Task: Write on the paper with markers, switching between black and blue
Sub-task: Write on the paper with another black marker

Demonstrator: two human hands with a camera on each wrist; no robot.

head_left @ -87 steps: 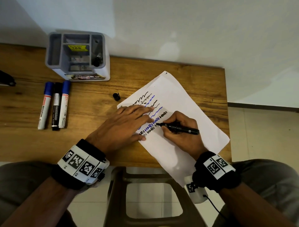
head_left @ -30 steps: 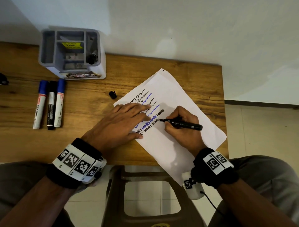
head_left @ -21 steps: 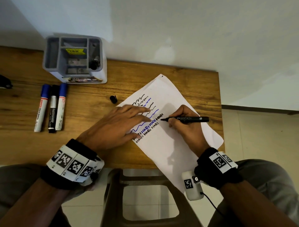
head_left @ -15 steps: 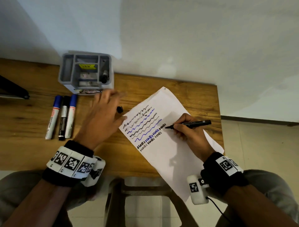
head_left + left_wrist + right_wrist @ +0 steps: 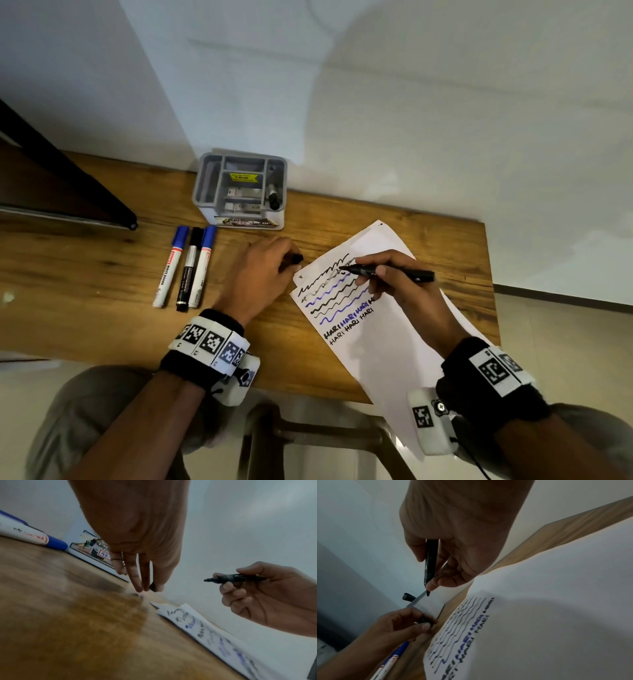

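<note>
A white paper (image 5: 394, 329) with black and blue wavy lines and the word HARI lies slanted on the wooden table (image 5: 102, 291). My right hand (image 5: 394, 281) grips an uncapped thin black marker (image 5: 394, 272) above the paper's upper left part, tip pointing left, lifted off the sheet in the left wrist view (image 5: 235, 578). My left hand (image 5: 263, 270) is just left of the paper and pinches the small black cap (image 5: 295, 257) between thumb and fingertips; the cap (image 5: 424, 619) shows in the right wrist view too. Beside my left hand lie two blue markers (image 5: 171, 263) and a black one (image 5: 190, 267).
A grey desk organiser (image 5: 241, 188) with a black pen in one slot stands at the back against the white wall. A dark object (image 5: 61, 192) crosses the far left of the table. The paper overhangs the table's front edge above a stool (image 5: 308, 435).
My left hand left the paper, reached up-left to the black cap and took hold of it. My right hand stopped writing and lifted the marker toward the paper's top.
</note>
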